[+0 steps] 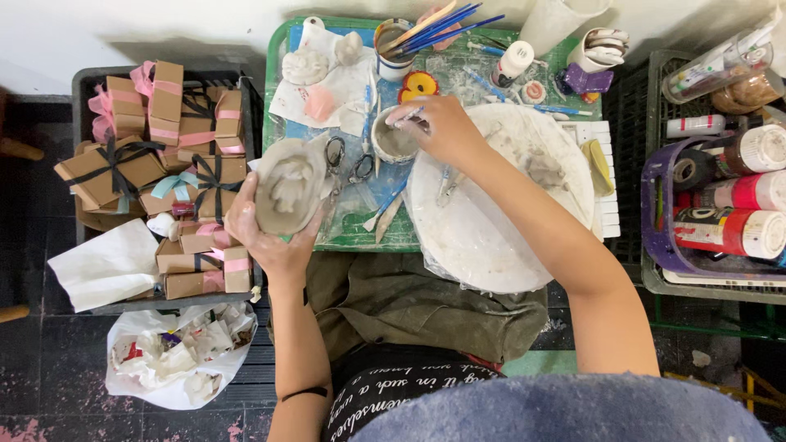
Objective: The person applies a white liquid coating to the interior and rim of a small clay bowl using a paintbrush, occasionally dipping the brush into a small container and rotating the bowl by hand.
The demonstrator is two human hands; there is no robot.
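The left hand (pixel 274 237) cups a grey clay piece (pixel 288 185) at nine o'clock of the green mat (pixel 352 233). The right hand (pixel 442 131) pinches a small tool (pixel 409 115) over a little clay-smeared cup (pixel 395 139); scissors (pixel 348 160) lie between the hands, and a round white board (pixel 491 221) sits at four o'clock.

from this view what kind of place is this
Likely a small clay craft workspace: the left hand holds a grey clay piece, brushes stand in a cup, and paint bottles fill a basket.

Grey clay piece (pixel 288 187), green tray (pixel 275 61), brown boxes (pixel 115 170) with pink ribbons, red-and-white spray cans (pixel 729 232), blue brushes (pixel 442 29)
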